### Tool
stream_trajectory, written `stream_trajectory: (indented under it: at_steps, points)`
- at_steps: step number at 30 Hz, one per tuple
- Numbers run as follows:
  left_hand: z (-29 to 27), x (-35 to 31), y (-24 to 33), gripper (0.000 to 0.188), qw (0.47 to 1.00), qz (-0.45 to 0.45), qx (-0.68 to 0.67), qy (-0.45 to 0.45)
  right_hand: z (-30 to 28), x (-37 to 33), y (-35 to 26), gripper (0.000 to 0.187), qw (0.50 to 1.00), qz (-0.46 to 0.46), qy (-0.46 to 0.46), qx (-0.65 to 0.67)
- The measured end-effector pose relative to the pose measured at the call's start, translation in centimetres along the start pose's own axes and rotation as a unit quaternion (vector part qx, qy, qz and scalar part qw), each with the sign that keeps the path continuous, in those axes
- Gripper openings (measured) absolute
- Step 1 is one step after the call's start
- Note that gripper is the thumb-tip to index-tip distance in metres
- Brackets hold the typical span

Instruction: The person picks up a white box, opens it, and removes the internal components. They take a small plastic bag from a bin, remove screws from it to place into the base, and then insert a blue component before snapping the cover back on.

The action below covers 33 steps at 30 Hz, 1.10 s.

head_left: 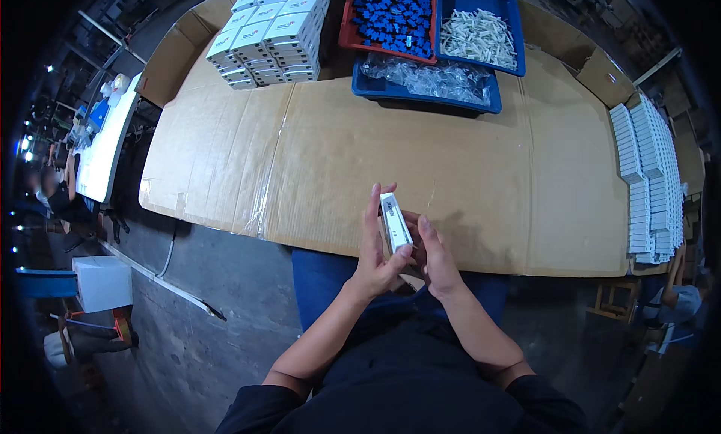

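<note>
Near the front edge of the table, a small narrow white box (396, 224) with dark print on its side is held up between my hands. My left hand (369, 255) grips it from the left, the thumb pressing on its near end and the fingers stretched along its far side. Around its right side curls my right hand (438, 263), with fingers partly hidden behind the box and the thumb raised beside it. How firmly those right fingers press on the box is hard to see.
Cardboard covers the table (360, 156). Stacked white boxes (270, 32) stand at the far left, beside a red tray (347, 36) of blue parts. A blue tray (518, 51) holds white pieces; another blue tray (428, 97) holds clear plastic. White stacks (650, 182) line the right edge.
</note>
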<state>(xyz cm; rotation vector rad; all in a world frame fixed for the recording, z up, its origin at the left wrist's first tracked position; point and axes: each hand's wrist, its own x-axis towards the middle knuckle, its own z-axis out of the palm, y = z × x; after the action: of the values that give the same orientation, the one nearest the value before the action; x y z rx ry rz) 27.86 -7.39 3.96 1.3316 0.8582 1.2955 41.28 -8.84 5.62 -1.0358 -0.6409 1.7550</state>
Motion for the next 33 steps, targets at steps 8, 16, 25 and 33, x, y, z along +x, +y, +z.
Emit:
stream_trajectory:
  at_steps: [8,16,25,33]
  points:
    - [0.3,-0.5,-1.6,0.108,0.998,0.019,0.029,0.058,2.0,-0.4,0.7,0.051,0.999,-0.028,0.036,-0.023]
    - [-0.4,-0.1,-2.5,0.089,0.970,0.147,0.181,0.072,2.5,-0.7,2.6,0.047,0.990,-0.119,0.058,-0.052]
    - [0.3,-0.3,-2.6,0.087,0.981,0.098,0.113,0.124,2.9,-1.1,1.9,0.044,0.982,-0.103,0.096,-0.128]
    - [0.0,-0.2,-3.9,0.109,0.982,0.072,0.158,0.077,0.1,0.3,-0.4,0.060,0.985,-0.016,-0.038,-0.167]
